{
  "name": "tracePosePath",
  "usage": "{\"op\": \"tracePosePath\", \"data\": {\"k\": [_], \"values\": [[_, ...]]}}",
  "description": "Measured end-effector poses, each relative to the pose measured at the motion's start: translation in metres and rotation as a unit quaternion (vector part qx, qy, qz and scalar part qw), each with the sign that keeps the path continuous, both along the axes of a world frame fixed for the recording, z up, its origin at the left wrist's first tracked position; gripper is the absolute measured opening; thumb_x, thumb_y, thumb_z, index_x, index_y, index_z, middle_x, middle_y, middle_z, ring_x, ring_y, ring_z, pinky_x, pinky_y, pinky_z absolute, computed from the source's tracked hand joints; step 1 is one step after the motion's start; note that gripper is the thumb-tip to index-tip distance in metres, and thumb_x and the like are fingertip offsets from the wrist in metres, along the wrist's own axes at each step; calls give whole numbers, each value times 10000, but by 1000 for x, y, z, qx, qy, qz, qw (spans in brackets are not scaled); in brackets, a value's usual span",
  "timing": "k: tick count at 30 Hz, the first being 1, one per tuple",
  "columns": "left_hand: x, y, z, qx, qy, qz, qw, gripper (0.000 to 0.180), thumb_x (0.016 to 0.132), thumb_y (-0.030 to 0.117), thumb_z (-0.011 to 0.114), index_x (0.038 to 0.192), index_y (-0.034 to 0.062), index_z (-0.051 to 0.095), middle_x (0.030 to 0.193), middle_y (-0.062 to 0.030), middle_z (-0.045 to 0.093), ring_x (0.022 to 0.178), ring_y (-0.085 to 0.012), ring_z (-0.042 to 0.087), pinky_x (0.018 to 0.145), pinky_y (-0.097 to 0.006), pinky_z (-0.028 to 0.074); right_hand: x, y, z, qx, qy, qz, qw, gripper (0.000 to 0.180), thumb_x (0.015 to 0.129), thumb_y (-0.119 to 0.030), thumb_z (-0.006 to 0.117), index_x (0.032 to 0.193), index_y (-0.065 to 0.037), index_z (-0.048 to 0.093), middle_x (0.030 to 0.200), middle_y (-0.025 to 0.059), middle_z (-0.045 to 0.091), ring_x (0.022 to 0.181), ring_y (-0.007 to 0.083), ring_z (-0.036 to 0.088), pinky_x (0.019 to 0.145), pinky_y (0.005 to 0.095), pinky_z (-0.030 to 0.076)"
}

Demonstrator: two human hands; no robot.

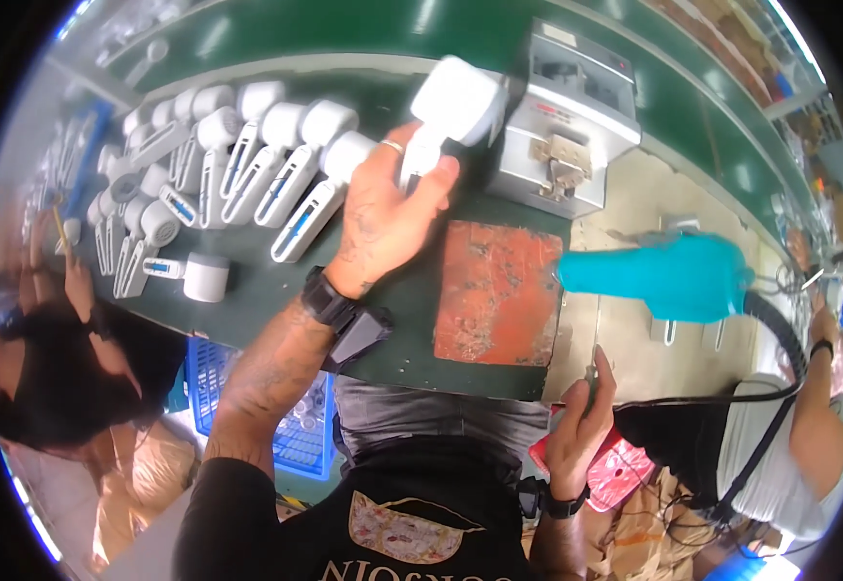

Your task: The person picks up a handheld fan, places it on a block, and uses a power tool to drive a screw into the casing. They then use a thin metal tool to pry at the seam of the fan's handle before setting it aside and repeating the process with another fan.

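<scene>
My left hand [388, 208] is closed round the handle of a white round-headed handheld device [455, 102], raised over the far side of the bench beside a grey metal machine. I cannot tell the device's exact kind. Many like it, white handheld devices [286, 184] with blue-marked slots in their handles, lie in rows left of that hand. By the bench's front edge, my right hand [581, 416] has its fingers closed on a thin, dark-handled pointed tool [593, 373]. A worn red-orange square plate [497, 293] lies on the bench between the hands.
A grey box-shaped machine [572, 121] stands at the back. Right of the plate lies a teal gun-shaped tool [659, 276] with a black hose [780, 334]. Below the bench are a blue crate [210, 382] and a red container [620, 470]. Other people sit left and right.
</scene>
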State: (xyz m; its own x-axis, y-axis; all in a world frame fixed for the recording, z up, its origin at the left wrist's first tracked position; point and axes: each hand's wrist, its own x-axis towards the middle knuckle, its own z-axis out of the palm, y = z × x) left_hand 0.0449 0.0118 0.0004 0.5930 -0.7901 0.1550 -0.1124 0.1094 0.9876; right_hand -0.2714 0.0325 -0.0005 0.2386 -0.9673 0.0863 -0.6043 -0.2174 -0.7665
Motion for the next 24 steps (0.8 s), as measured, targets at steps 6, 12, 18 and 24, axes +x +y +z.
{"op": "tracePosePath", "data": {"k": [6, 12, 18, 24], "values": [[9, 1, -13, 6, -207, 13, 978, 368, 980, 195, 594, 1162, -124, 584, 875, -101, 700, 644, -121, 663, 567, -274, 537, 26, -33, 1, -105, 143, 153, 972, 477, 897, 4, 578, 1369, 33, 522, 1112, 187, 582, 995, 303, 547, 882, 392, 452], [9, 4, -2, 6, -172, 8, 985, 383, 964, 205, 583, 1293, 9, 565, 982, -242, 673, 913, -423, 659, 820, -435, 526, 32, -50, 22, -89, 6, 86, 992, 649, 882, -54, 655, 1474, 0, 395, 1365, 177, 497, 1160, 284, 529, 970, 403, 436], [3, 8, 16, 31, -247, 11, 968, 349, 955, 173, 595, 1264, 10, 584, 1080, -227, 670, 959, -403, 659, 847, -426, 520, 64, -113, 37, -148, -265, 87, 949, 642, 983, -275, 623, 1479, 16, 338, 1314, 145, 547, 1130, 219, 555, 979, 367, 453], [-29, 18, 34, 7, -345, -48, 937, 530, 814, 178, 730, 1312, 62, 588, 1143, -197, 695, 975, -355, 707, 834, -408, 574, 80, -117, 56, -51, -326, 97, 939, 536, 983, -271, 617, 1392, 32, 452, 1078, 111, 638, 984, 206, 602, 937, 375, 471]]}}
